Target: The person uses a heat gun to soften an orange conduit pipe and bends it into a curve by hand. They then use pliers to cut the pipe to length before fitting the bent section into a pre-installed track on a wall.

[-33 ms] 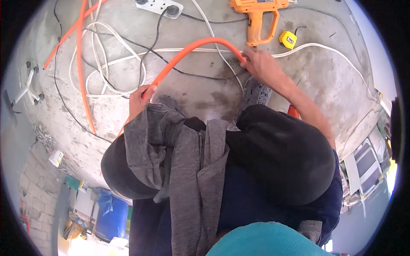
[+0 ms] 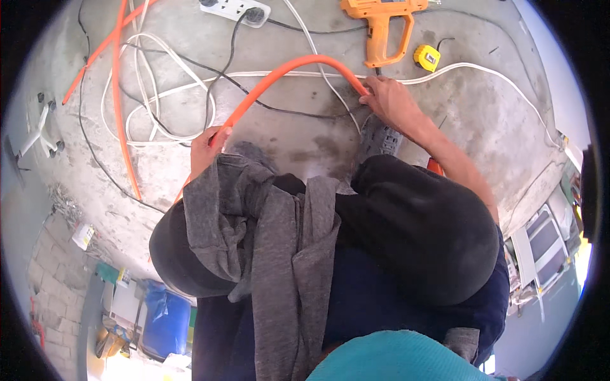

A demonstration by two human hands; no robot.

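An orange plastic pipe, bent into an arch, spans between my two hands above the concrete floor. My left hand is closed round the pipe's left leg, beside my left knee; more of the pipe runs on below that hand, toward my left leg. At the right end, my right hand pinches the pipe near my right shoe. Its fingers partly cover the pipe's end. An orange heat gun lies just beyond the right hand, with a yellow tape measure to its right.
A white power strip with a black plug lies at the top. Loops of white cable and a black cord cross the floor. Another orange pipe lies on the left. A blue bin stands at lower left.
My right hand has shifted very slightly down at the pipe's end. The left hand and the arch of the pipe look the same.
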